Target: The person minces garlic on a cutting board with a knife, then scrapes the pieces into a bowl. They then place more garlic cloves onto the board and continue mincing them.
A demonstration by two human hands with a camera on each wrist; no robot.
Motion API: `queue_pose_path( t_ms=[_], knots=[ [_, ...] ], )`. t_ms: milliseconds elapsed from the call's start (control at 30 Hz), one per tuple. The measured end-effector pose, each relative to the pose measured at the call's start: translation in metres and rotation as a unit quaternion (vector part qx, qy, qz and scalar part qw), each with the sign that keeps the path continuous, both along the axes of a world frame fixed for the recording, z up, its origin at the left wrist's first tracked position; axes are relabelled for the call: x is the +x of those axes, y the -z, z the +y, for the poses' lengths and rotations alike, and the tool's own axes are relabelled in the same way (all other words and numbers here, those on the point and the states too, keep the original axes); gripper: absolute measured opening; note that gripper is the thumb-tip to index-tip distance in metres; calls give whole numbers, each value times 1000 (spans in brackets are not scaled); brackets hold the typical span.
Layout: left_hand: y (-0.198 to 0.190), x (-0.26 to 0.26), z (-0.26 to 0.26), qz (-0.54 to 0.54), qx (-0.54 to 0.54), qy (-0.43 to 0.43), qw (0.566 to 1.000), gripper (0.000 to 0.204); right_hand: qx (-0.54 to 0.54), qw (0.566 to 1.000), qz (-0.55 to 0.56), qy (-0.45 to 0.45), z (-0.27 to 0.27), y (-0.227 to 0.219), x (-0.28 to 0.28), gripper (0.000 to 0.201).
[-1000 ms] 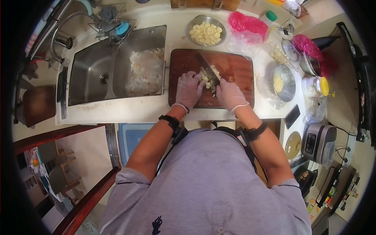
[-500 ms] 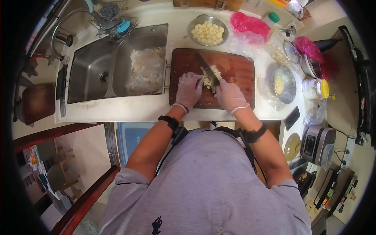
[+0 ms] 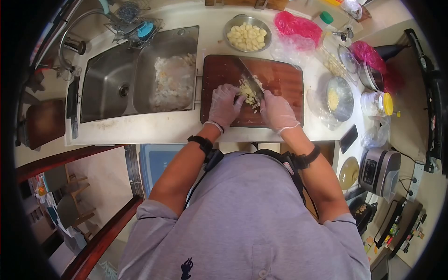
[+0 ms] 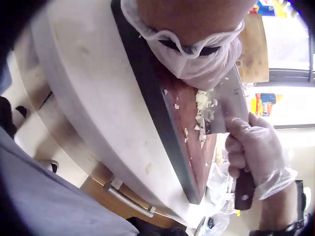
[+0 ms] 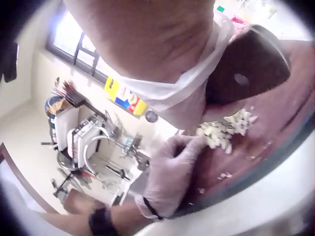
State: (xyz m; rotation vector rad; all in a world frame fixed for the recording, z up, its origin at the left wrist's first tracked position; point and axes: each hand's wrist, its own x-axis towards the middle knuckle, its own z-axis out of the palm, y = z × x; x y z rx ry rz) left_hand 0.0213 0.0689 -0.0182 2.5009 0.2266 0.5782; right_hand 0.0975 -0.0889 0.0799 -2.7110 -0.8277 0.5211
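My right hand [image 3: 279, 112], in a clear plastic glove, grips the dark handle [image 4: 244, 191] of a cleaver. The cleaver's broad blade [image 3: 251, 80] slants across the cutting board [image 3: 284, 84], over chopped garlic [image 3: 247, 89]. At the left edge of the garlic heap is my gloved left hand [image 3: 225, 105], its fingers bent. In the right wrist view, thumb and forefinger of the left hand [image 5: 170, 169] come together at the garlic pieces [image 5: 216, 135]. Smaller bits lie scattered near the board's front edge.
Behind the board stands a metal bowl [image 3: 258, 45] of peeled garlic cloves. A double sink [image 3: 105, 77] with pale skins in one basin lies left. On the right are a bowl of minced garlic [image 3: 344, 105], a yellow-lidded jar [image 3: 373, 103] and a phone [image 3: 348, 138].
The blade has shifted slightly over the garlic, and the chopped pieces lie more spread out along it. My left hand stays at the heap's left side.
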Motion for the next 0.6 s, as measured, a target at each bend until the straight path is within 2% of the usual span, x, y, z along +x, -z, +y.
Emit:
queue_pose_path(
  t_ms=[167,233,267,333,600],
  knots=[
    [3,0,0,22,-6,-4,1000,20,16,1000,-6,12,-7,10,0,23],
    [5,2,3,-50,-65,-26,996,16,39,999,-7,-11,-5,-3,3,23],
    [6,2,4,-49,-64,-27,996,16,40,999,-6,-11,-3,-10,2,23],
    [7,4,4,-88,-40,-119,988,16,32,999,7,-13,2,-22,-2,23],
    [7,7,4,-83,-21,-136,987,20,2,999,30,-21,13,6,-8,24]
  ],
)
